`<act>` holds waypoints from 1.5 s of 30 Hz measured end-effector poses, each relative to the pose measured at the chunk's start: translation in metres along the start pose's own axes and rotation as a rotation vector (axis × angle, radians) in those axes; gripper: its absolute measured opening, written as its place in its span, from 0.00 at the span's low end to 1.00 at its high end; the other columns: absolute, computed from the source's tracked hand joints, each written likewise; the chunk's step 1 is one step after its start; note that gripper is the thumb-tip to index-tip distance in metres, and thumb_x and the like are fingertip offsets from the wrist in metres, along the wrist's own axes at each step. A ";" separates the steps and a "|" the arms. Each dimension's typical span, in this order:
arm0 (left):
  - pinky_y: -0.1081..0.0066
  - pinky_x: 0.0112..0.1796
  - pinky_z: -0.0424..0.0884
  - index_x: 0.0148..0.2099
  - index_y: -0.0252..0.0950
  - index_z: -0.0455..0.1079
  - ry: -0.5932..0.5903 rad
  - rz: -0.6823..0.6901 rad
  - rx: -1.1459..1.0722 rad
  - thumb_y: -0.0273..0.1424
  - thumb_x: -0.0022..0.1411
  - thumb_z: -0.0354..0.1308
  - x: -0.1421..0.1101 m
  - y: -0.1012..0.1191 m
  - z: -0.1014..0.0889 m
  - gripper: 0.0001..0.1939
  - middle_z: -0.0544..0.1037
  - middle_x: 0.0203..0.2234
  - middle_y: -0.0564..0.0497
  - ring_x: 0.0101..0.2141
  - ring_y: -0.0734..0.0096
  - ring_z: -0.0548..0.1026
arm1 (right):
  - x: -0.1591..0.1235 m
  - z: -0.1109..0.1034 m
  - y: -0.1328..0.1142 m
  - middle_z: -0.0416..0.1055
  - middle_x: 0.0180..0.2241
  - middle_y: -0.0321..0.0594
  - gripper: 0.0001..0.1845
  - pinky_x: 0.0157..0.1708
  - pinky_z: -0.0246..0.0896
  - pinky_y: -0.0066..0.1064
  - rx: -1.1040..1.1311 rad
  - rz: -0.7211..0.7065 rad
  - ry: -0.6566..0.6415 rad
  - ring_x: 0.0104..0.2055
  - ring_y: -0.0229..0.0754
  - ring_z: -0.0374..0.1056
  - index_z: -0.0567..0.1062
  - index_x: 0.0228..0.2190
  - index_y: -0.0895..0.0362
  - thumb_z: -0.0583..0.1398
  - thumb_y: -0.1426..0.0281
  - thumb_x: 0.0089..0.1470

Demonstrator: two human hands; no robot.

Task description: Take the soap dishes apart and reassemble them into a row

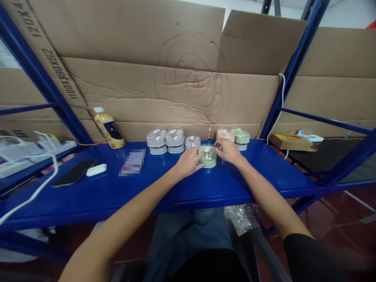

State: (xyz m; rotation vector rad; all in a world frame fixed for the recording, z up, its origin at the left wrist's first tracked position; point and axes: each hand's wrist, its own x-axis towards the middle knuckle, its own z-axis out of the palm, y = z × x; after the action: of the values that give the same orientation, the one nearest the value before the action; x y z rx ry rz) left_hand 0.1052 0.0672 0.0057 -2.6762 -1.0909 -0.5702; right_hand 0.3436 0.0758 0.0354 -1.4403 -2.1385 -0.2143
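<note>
A small pale green round container with a clear lid (209,159) stands upright on the blue table, close in front of me. My left hand (189,161) reaches round its left side, thumb low and fingers at the lid, gripping it. At the container's upper right is my right hand (228,151), its fingers curled with the tips drawn together. Whatever those tips pinch, if anything, is too small to make out. Behind my right hand sits a peach container (225,134), partly hidden, beside another green one (241,135). A smaller grey container (192,141) is just behind my left hand.
Two stacks of grey containers (156,141) line the back of the blue table (164,178). Leftward are a yellow drink bottle (109,129), a blurred-out card (132,162), a white case (96,170) and a phone (75,172). Cardboard (132,86) walls the back; blue posts (289,82) flank it.
</note>
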 end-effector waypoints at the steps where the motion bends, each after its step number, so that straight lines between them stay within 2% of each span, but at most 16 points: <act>1: 0.53 0.53 0.68 0.61 0.35 0.70 -0.009 0.009 0.030 0.40 0.67 0.63 0.011 0.003 0.002 0.24 0.71 0.50 0.37 0.52 0.44 0.72 | 0.001 -0.002 -0.001 0.79 0.38 0.47 0.09 0.42 0.68 0.40 0.012 0.023 0.051 0.41 0.51 0.74 0.81 0.38 0.55 0.60 0.70 0.60; 6: 0.48 0.56 0.62 0.60 0.34 0.71 -0.011 -0.092 0.143 0.36 0.65 0.63 0.058 0.010 0.017 0.22 0.72 0.52 0.33 0.56 0.39 0.67 | 0.004 -0.007 0.002 0.80 0.34 0.44 0.11 0.40 0.68 0.38 0.089 0.098 0.252 0.37 0.48 0.73 0.80 0.32 0.55 0.58 0.67 0.59; 10: 0.47 0.55 0.61 0.59 0.30 0.71 0.008 -0.178 0.162 0.33 0.65 0.62 0.078 0.009 0.028 0.22 0.73 0.52 0.30 0.55 0.38 0.68 | 0.004 -0.007 0.001 0.80 0.32 0.43 0.12 0.38 0.68 0.38 0.149 0.140 0.278 0.35 0.48 0.73 0.79 0.29 0.55 0.58 0.66 0.58; 14: 0.40 0.58 0.56 0.65 0.26 0.64 0.041 -0.260 0.189 0.38 0.61 0.66 0.079 0.000 0.034 0.35 0.67 0.60 0.23 0.62 0.28 0.62 | 0.003 -0.008 -0.001 0.80 0.32 0.43 0.11 0.37 0.67 0.37 0.161 0.126 0.289 0.34 0.47 0.73 0.79 0.28 0.55 0.58 0.65 0.58; 16: 0.37 0.60 0.54 0.68 0.27 0.60 0.027 -0.321 0.200 0.43 0.61 0.67 0.075 -0.006 0.036 0.41 0.64 0.64 0.22 0.64 0.24 0.58 | 0.003 -0.008 -0.002 0.80 0.31 0.43 0.11 0.37 0.67 0.37 0.168 0.126 0.289 0.34 0.47 0.73 0.79 0.28 0.55 0.58 0.65 0.58; 18: 0.36 0.60 0.54 0.69 0.28 0.59 -0.005 -0.351 0.193 0.47 0.62 0.65 0.066 -0.010 0.036 0.42 0.62 0.66 0.22 0.65 0.24 0.58 | 0.003 -0.008 -0.002 0.80 0.31 0.43 0.12 0.37 0.67 0.37 0.172 0.127 0.279 0.34 0.47 0.73 0.79 0.28 0.55 0.58 0.66 0.58; 23: 0.34 0.61 0.54 0.69 0.32 0.58 -0.004 -0.263 0.112 0.45 0.63 0.64 0.025 -0.002 0.023 0.39 0.62 0.67 0.25 0.66 0.26 0.58 | 0.002 -0.004 -0.004 0.79 0.31 0.44 0.10 0.39 0.68 0.37 0.178 0.095 0.207 0.36 0.48 0.74 0.79 0.30 0.56 0.59 0.67 0.59; 26: 0.33 0.61 0.55 0.66 0.33 0.63 0.019 -0.205 0.006 0.44 0.62 0.66 -0.011 0.012 0.004 0.35 0.64 0.65 0.26 0.66 0.25 0.59 | 0.000 0.003 -0.008 0.79 0.35 0.45 0.08 0.46 0.70 0.41 0.232 -0.027 0.126 0.41 0.50 0.75 0.80 0.35 0.57 0.63 0.66 0.58; 27: 0.34 0.61 0.56 0.64 0.34 0.64 0.033 -0.170 -0.039 0.42 0.63 0.65 -0.024 0.016 -0.002 0.32 0.66 0.64 0.28 0.65 0.27 0.61 | -0.002 0.005 -0.011 0.79 0.40 0.47 0.12 0.51 0.69 0.43 0.259 -0.092 0.096 0.46 0.52 0.75 0.81 0.40 0.57 0.65 0.64 0.56; 29: 0.42 0.62 0.61 0.62 0.37 0.65 0.060 -0.088 -0.150 0.42 0.64 0.63 -0.045 0.021 -0.013 0.28 0.68 0.61 0.33 0.64 0.37 0.64 | -0.005 0.011 -0.016 0.74 0.54 0.52 0.30 0.60 0.64 0.49 0.321 -0.226 0.014 0.58 0.57 0.70 0.78 0.52 0.57 0.71 0.57 0.51; 31: 0.43 0.64 0.61 0.65 0.36 0.62 0.126 -0.140 -0.204 0.45 0.60 0.67 -0.060 0.019 -0.018 0.36 0.64 0.63 0.31 0.66 0.36 0.62 | -0.009 0.015 -0.022 0.63 0.66 0.54 0.48 0.67 0.57 0.54 0.380 -0.317 -0.097 0.69 0.60 0.60 0.70 0.63 0.54 0.74 0.50 0.45; 34: 0.40 0.62 0.64 0.69 0.34 0.57 0.070 -0.249 -0.333 0.50 0.54 0.71 -0.064 0.009 -0.017 0.48 0.65 0.63 0.30 0.65 0.33 0.64 | -0.014 0.020 -0.030 0.56 0.71 0.54 0.57 0.70 0.51 0.55 0.427 -0.373 -0.239 0.73 0.61 0.53 0.63 0.68 0.52 0.74 0.46 0.43; 38: 0.47 0.58 0.71 0.69 0.38 0.59 -0.026 -0.174 -0.547 0.50 0.51 0.73 -0.047 -0.009 -0.011 0.49 0.71 0.60 0.36 0.59 0.41 0.72 | -0.016 0.022 -0.037 0.67 0.65 0.56 0.57 0.66 0.60 0.52 0.438 -0.378 -0.326 0.66 0.60 0.65 0.63 0.68 0.56 0.74 0.46 0.44; 40: 0.48 0.60 0.69 0.70 0.38 0.57 -0.021 -0.129 -0.587 0.49 0.47 0.76 -0.040 -0.017 -0.007 0.54 0.71 0.61 0.37 0.60 0.42 0.72 | -0.015 0.022 -0.038 0.70 0.62 0.54 0.56 0.62 0.64 0.50 0.427 -0.354 -0.307 0.62 0.59 0.69 0.65 0.67 0.55 0.74 0.47 0.43; 43: 0.47 0.61 0.67 0.73 0.37 0.52 -0.006 -0.146 -0.609 0.50 0.44 0.77 -0.039 -0.030 -0.003 0.62 0.71 0.62 0.36 0.61 0.41 0.71 | -0.012 0.018 -0.032 0.73 0.59 0.53 0.48 0.60 0.66 0.50 0.424 -0.308 -0.231 0.59 0.58 0.71 0.69 0.63 0.56 0.72 0.46 0.48; 45: 0.47 0.62 0.67 0.73 0.37 0.52 0.006 -0.163 -0.591 0.52 0.46 0.76 -0.044 -0.036 -0.001 0.60 0.70 0.62 0.36 0.62 0.42 0.71 | -0.010 0.014 -0.023 0.74 0.58 0.52 0.42 0.59 0.66 0.49 0.456 -0.269 -0.164 0.58 0.57 0.72 0.71 0.61 0.56 0.68 0.46 0.53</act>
State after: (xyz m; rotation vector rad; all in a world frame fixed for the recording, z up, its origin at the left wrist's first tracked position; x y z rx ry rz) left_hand 0.0507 0.0651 -0.0100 -3.0738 -1.3141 -1.0775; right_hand 0.3210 0.0642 0.0226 -0.9364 -2.3150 0.2886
